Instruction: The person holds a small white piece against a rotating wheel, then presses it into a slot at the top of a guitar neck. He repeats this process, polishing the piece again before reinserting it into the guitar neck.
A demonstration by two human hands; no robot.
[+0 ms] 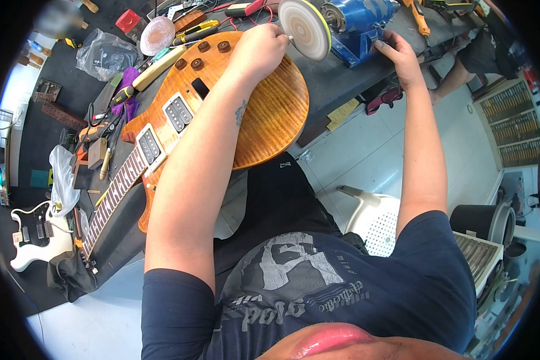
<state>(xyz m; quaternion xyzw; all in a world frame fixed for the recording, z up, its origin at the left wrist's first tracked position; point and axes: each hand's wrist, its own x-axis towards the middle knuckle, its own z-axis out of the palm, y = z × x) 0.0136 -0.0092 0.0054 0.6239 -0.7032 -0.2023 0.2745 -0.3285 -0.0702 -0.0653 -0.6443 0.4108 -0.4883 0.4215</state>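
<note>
My left hand [261, 50] is closed above the orange-brown electric guitar body [276, 129], its fingertips at the centre of a pale round disc [305, 30] with a yellow-green rim. What the fingers pinch there, if anything, is too small to make out. The disc sits on the shaft of a blue bench motor [360, 27]. My right hand [405, 60] grips the base corner of that motor, thumb against its side and other fingers partly hidden. The guitar lies on the dark bench with two pickups and several brown knobs showing; my left forearm crosses over it.
A white guitar [39, 234] lies at the far left. Plastic bags [105, 54], a purple cloth [126, 99] and hand tools crowd the bench's left side. A white perforated stool [375, 225] stands below the bench. Another person's leg [453, 81] shows at the right.
</note>
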